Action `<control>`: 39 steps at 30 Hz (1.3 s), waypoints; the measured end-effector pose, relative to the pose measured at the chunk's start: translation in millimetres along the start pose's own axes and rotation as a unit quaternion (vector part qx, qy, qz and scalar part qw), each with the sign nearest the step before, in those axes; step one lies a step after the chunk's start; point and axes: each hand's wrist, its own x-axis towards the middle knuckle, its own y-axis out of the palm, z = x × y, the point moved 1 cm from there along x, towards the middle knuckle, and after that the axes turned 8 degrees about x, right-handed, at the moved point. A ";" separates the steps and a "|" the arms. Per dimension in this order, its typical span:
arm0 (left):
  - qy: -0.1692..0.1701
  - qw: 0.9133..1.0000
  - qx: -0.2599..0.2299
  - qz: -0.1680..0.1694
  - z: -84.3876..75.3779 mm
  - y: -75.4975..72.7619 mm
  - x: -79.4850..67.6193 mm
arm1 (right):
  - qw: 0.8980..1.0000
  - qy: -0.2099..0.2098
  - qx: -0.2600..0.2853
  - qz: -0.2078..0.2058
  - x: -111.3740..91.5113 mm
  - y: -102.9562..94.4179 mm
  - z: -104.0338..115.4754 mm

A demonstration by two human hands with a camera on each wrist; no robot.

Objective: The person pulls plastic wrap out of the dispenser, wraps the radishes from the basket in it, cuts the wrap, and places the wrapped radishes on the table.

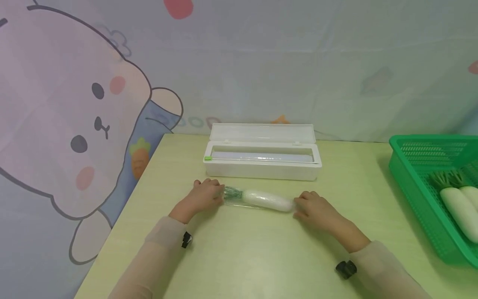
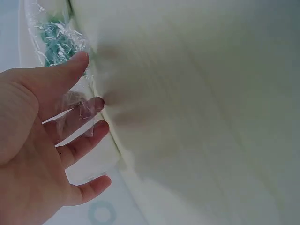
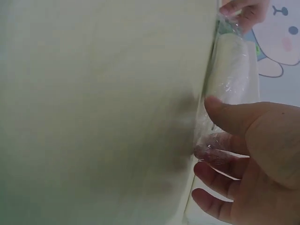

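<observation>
A white radish (image 1: pixel 267 200) with green leaf stubs (image 1: pixel 232 192) lies across the table, wrapped in clear cling film. At its leafy end is my left hand (image 1: pixel 205 195); in the left wrist view the thumb stands apart from the fingers, and loose film (image 2: pixel 77 110) lies over the fingers. My right hand (image 1: pixel 317 211) is at the radish's other tip. In the right wrist view its thumb and fingers are spread, with a crumpled end of film (image 3: pixel 211 147) against the fingers.
Behind the radish stands a white cling film box (image 1: pixel 261 169), lid (image 1: pixel 262 133) up, with a film roll (image 1: pixel 261 157) inside. A green basket (image 1: pixel 418 207) at the right holds more white radishes (image 1: pixel 458 209). A printed cloth (image 1: pixel 254 74) hangs behind the table (image 1: pixel 254 257).
</observation>
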 end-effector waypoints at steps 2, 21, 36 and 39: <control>0.005 1.000 0.004 -0.008 0.1 0.8 2.0 | 1.000 -0.001 -0.007 0.002 1.4 1.6 0.8; 0.023 0.978 -0.016 -0.205 14.1 -2.8 8.3 | 0.994 -0.064 0.087 -0.010 -13.3 -8.8 23.3; 0.085 0.923 -0.357 -0.119 -17.3 -26.5 10.0 | 0.939 -0.149 0.298 0.083 -41.8 34.3 102.2; 0.103 0.920 -0.364 -0.103 -27.8 -28.1 8.9 | 0.934 -0.129 0.324 0.082 -45.2 45.5 106.5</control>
